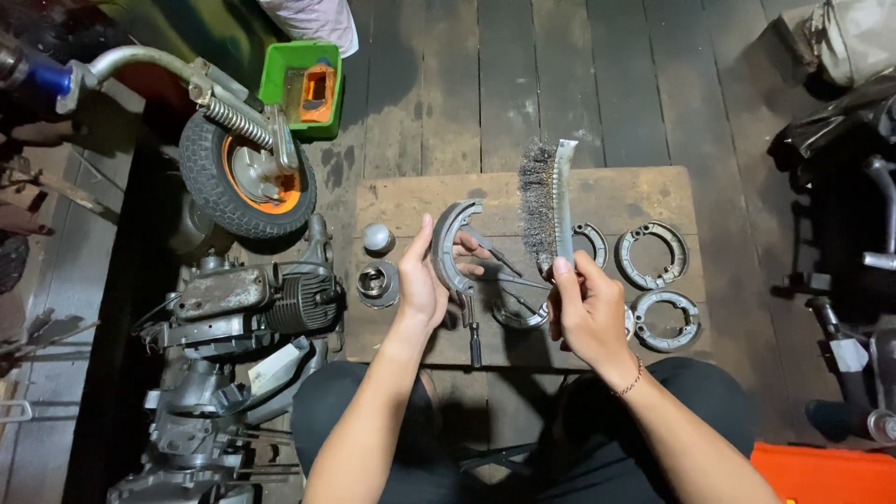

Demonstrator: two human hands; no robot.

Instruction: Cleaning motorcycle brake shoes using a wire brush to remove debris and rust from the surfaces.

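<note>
My left hand (425, 280) grips a curved grey brake shoe (448, 245) and holds it upright above a wooden board (635, 191). My right hand (588, 313) holds the handle of a wire brush (546, 205), its bristles facing left toward the shoe but apart from it. On the board below lie a screwdriver (473, 331) and thin pliers or a spring tool (513, 280).
Round brake shoe sets (653, 254) (665, 320) lie on the board's right; a metal cap (377, 238) and a piston-like part (377, 283) on its left. An engine block (243, 308), a small wheel (247, 177) and a green tray (303, 84) sit left on the plank floor.
</note>
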